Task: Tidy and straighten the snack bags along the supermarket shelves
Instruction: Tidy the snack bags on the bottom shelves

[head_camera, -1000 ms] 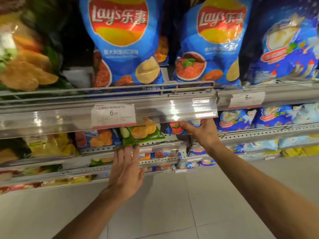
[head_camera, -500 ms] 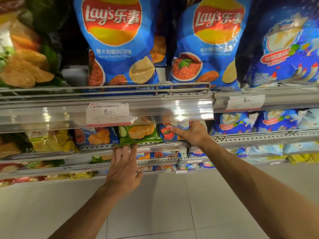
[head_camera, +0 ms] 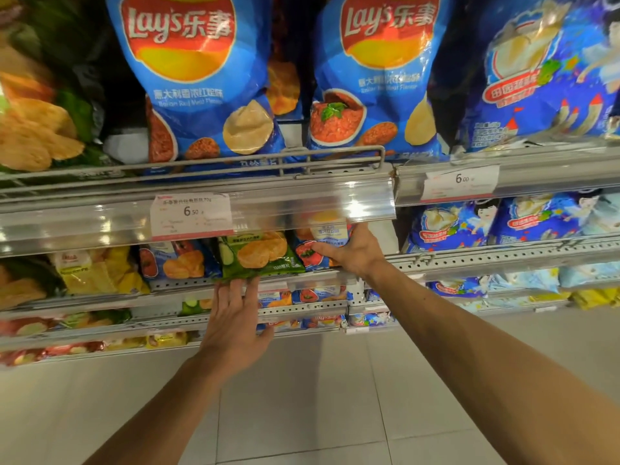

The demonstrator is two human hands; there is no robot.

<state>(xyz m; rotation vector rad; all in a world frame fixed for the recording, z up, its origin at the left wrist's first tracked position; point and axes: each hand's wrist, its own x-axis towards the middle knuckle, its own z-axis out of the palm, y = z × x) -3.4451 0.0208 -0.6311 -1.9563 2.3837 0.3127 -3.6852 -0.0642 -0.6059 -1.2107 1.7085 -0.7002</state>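
Reaching under the upper shelf's clear price rail (head_camera: 302,209) with both bare hands. Right hand (head_camera: 352,253) curled round a small blue snack bag (head_camera: 315,250), thumb across its front, gripping it just below the rail's right end. Left hand (head_camera: 235,317) lower, below the rail's middle, fingers (head_camera: 250,290) straight and spread, tips touching or nearly touching the bottom edge of a green snack bag (head_camera: 258,256); cannot tell which. Green bag standing directly left of the gripped blue one, edges touching or overlapping, both on the second shelf right under the rail. Another blue bag with chips printed on it (head_camera: 177,260) left of the green bag, and a yellow bag (head_camera: 97,273) further left, all beneath the rail. Above the rail, two large blue Lay's bags (head_camera: 191,78) upright behind a wire guard (head_camera: 268,159), side by side. White price tag reading 6.50 (head_camera: 191,213) clipped into the rail left of centre. Right of the rail's end, dark blue cartoon-printed bags (head_camera: 449,226) on the same second shelf. More small bags on lower shelves below the rail, blurred. Pale tiled floor (head_camera: 302,397) beneath.
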